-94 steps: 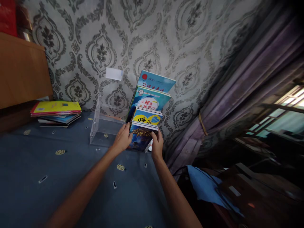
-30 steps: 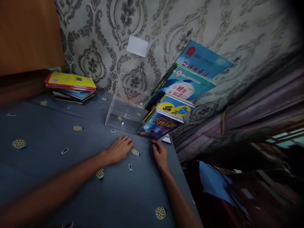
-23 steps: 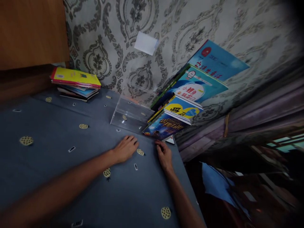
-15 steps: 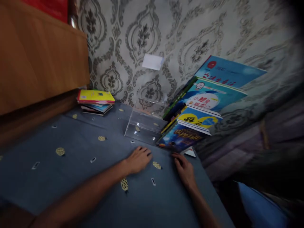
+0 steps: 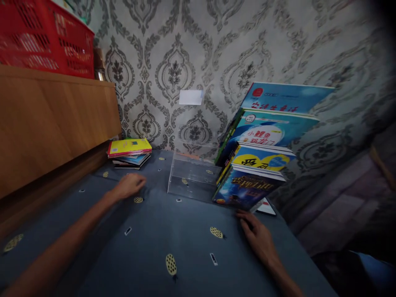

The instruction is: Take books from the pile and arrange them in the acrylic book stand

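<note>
Left hand (image 5: 129,185) has swung across the table (image 5: 185,235), from in front of the rack (image 5: 196,189) to just short of the pile (image 5: 130,153); right hand (image 5: 258,237) stays by the foot of the front book (image 5: 247,189). Left fingers curl, nothing visible in them; clenched or merely loose, cannot tell. Right hand is slack, thumb apart, grasping nothing; forefinger tip close by the rack's lower edge, contact uncertain. Books (image 5: 262,159) fill the rack's right part, stepped in rows, each behind rising above the one ahead, probably so every title shows. They lean back towards the wall (image 5: 175,74), which I judge keeps them from tipping forward. Covers face out at me, tops up, titles reading left to right; long axis seems to run up and back, though lower parts are hidden. Pile lies flat near the wall, long axis roughly left to right, yellow cover uppermost.
</note>
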Tool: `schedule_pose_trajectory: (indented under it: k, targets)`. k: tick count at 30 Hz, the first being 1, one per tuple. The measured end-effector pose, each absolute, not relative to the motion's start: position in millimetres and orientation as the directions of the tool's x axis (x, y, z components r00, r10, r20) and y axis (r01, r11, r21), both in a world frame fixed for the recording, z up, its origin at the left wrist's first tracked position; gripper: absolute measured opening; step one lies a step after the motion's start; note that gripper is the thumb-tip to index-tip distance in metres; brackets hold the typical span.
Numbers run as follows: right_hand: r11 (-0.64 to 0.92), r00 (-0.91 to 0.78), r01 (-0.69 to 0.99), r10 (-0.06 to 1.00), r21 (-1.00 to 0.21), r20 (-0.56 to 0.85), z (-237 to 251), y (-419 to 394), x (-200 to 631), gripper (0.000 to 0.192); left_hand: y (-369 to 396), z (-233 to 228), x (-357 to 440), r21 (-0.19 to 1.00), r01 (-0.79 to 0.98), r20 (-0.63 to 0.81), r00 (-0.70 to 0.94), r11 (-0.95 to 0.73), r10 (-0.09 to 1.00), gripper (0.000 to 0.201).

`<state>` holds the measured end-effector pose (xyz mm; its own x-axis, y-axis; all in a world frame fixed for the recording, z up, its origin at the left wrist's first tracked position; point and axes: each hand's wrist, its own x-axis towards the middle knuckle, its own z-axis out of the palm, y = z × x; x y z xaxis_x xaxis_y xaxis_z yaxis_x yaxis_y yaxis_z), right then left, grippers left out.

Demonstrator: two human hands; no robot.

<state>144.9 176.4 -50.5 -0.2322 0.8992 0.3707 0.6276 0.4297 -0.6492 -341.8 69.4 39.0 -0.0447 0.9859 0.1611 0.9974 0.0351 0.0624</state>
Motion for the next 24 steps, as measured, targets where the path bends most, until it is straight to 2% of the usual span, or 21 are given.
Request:
schedule_pose_trajectory:
  k: [5,8,9,13,17,21,24]
  targets:
    - [0.431,-0.214,0.603,0.898,-0.671,0.385,-48,172,141,0.03,119,82,-390,0.007,0.955,0.318,-0.282,0.295,0.905,0.045]
    - [0.432,-0.219,0.609,0.898,-0.666,0.383,-43,167,138,0.028,141,88,-402,0.003,0.936,0.33,-0.333,0.352,0.883,0.049]
    - [0.434,-0.224,0.608,0.897,-0.664,0.382,-41,166,138,0.028,146,87,-404,-0.018,0.926,0.292,-0.356,0.377,0.888,0.051]
    - [0.433,-0.229,0.623,0.897,-0.651,0.377,-39,164,137,0.03,161,77,-416,-0.002,0.926,0.191,-0.37,0.377,0.909,0.049]
    - [0.432,-0.229,0.633,0.897,-0.642,0.377,-39,164,137,0.03,167,69,-425,-0.008,0.918,0.202,-0.387,0.397,0.9,0.037]
    - [0.427,-0.224,0.623,0.9,-0.656,0.374,-40,165,138,0.027,164,70,-425,-0.006,0.919,0.203,-0.384,0.394,0.901,0.047]
    - [0.43,-0.215,0.609,0.898,-0.666,0.383,-43,167,139,0.028,154,75,-420,-0.043,0.923,0.181,-0.369,0.382,0.912,0.045]
